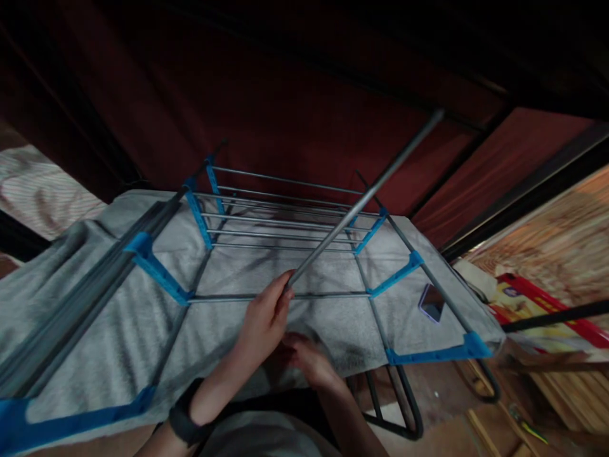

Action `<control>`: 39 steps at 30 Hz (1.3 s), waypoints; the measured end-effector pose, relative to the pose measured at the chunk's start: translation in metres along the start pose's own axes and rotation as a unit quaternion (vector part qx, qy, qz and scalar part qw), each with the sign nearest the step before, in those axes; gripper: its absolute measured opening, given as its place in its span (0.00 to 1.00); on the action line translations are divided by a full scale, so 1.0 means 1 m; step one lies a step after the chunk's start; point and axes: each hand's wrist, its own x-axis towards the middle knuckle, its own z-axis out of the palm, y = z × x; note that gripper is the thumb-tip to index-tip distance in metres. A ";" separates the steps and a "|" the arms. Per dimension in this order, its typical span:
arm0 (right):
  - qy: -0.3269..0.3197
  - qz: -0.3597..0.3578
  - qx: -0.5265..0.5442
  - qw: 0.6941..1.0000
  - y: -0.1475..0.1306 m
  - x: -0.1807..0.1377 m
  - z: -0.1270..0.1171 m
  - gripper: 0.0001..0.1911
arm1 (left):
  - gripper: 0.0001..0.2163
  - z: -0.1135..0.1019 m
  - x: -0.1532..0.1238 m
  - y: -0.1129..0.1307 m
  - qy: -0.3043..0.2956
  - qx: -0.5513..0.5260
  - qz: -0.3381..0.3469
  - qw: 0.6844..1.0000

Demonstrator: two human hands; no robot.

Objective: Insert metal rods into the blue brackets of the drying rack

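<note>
My left hand (264, 320), with a dark band on its wrist, is wrapped round the near end of a grey metal rod (354, 209). The rod slants up and away to the right, over a rack frame. Just below and to the right, my right hand (311, 362) has curled fingers in shadow; what they hold, if anything, is hidden. In front stands the metal rack (285, 296) with blue plastic brackets (164, 273). Several thin rods (285, 219) span its far part. More grey rods (95, 285) lie bunched along the left side.
The rack rests on a grey cloth-covered surface (333, 330). A phone (431, 303) lies on it at the right. Dark red fabric (285, 114) hangs behind. On the right are a red and yellow package (528, 304), a black metal frame (412, 412) and wooden pieces (561, 400).
</note>
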 end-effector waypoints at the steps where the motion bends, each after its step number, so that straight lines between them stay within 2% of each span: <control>1: 0.022 -0.034 0.015 0.999 -0.010 -0.003 -0.005 0.18 | 0.18 -0.002 0.000 -0.005 -0.005 0.021 0.019 1.000; 4: 0.068 -0.117 0.086 0.987 -0.046 -0.016 -0.019 0.18 | 0.17 -0.004 -0.005 -0.025 -0.023 0.086 0.058 0.994; 8: 0.125 -0.225 0.154 0.954 -0.092 -0.032 -0.034 0.18 | 0.17 -0.003 -0.023 -0.062 -0.018 0.165 0.073 0.984; 11: 0.171 -0.280 0.188 0.926 -0.114 -0.035 -0.043 0.18 | 0.17 -0.006 -0.036 -0.086 -0.018 0.214 0.068 0.974; 13: 0.195 -0.297 0.204 0.912 -0.123 -0.035 -0.050 0.18 | 0.18 -0.011 -0.041 -0.094 -0.042 0.248 0.049 0.967; 18: 0.211 -0.335 0.244 0.885 -0.130 -0.031 -0.065 0.13 | 0.19 -0.021 -0.045 -0.102 -0.082 0.275 0.032 0.958; 23: 0.225 -0.350 0.217 0.883 -0.135 -0.026 -0.079 0.10 | 0.20 -0.022 -0.048 -0.123 -0.110 0.256 0.046 0.959; 27: 0.244 -0.348 0.243 0.872 -0.140 -0.027 -0.087 0.05 | 0.19 -0.024 -0.052 -0.138 -0.110 0.256 0.038 0.960; 29: 0.245 -0.347 0.270 0.864 -0.142 -0.030 -0.089 0.06 | 0.19 -0.025 -0.054 -0.141 -0.108 0.260 0.030 0.959; 35: 0.241 -0.348 0.311 0.851 -0.143 -0.030 -0.100 0.08 | 0.19 -0.024 -0.053 -0.141 -0.112 0.281 0.050 0.952; 39: 0.230 -0.356 0.315 0.850 -0.134 -0.029 -0.120 0.05 | 0.20 -0.021 -0.053 -0.124 -0.138 0.315 0.056 0.937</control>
